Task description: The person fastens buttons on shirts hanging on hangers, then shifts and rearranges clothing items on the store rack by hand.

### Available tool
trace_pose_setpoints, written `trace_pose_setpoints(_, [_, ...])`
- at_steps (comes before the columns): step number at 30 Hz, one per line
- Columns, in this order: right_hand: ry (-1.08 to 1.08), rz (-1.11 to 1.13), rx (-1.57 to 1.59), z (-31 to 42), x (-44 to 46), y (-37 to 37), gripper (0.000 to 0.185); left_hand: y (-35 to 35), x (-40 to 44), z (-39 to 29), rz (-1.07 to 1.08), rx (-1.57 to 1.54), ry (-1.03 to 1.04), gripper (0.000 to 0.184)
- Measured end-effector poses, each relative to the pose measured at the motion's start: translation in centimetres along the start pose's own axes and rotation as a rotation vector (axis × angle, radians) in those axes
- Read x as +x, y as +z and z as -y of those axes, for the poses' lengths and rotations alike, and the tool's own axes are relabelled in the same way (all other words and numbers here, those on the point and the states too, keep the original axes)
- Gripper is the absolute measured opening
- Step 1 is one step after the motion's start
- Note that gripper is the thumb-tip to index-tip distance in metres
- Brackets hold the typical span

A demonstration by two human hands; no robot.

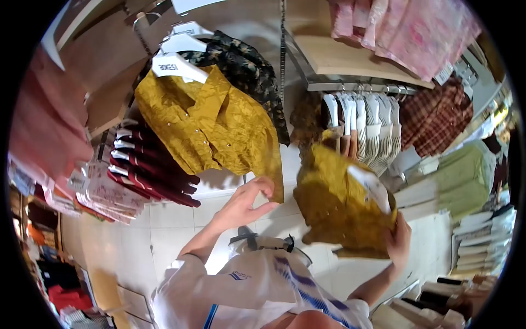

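Observation:
A mustard-yellow patterned shirt [219, 131] hangs on a white hanger at the upper left, buttoned down its front. My left hand [249, 202] is beside the lower end of its sleeve, fingers curled and thumb apart, with nothing seen in its grasp. A second mustard shirt [339, 203] is tilted and slightly blurred to the right. Its edge is gripped by my right hand [400, 238], whose fingers are partly hidden by the cloth. A white piece [368, 187], perhaps a hanger, shows on that second shirt.
Behind the hanging shirt is a dark floral shirt [246, 66]. Maroon garments [153, 164] hang at left, and striped garments [378, 131] hang under a wooden shelf [334, 57]. A plaid shirt [438, 118] and green garments [466, 175] are at right. Pale tiles [172, 241] cover the floor.

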State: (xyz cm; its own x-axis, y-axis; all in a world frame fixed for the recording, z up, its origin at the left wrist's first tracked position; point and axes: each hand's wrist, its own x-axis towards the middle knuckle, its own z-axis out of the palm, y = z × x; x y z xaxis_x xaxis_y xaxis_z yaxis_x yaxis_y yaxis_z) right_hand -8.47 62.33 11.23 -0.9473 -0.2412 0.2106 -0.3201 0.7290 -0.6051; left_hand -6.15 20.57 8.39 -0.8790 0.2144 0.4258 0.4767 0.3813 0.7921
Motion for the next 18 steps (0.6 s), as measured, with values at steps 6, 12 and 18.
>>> trace_pose_setpoints(6, [-0.194, 0.275, -0.028, 3.4, -0.9, -1.6, 0.042, 3.3, 2.0, -6.2, -0.049, 0.579, 0.312, 0.053])
trace_pose_setpoints(12, [-0.516, 0.526, -0.046, 6.5, 1.6, 0.5, 0.041, 3.5, -2.7, -4.1, 0.102, 0.643, 0.131, 0.037])
trace_pose_setpoints(18, [-0.629, 0.599, 0.127, 10.2, 5.2, 4.3, 0.051, -2.2, -6.9, -3.9, -0.16, 0.808, 0.02, 0.025])
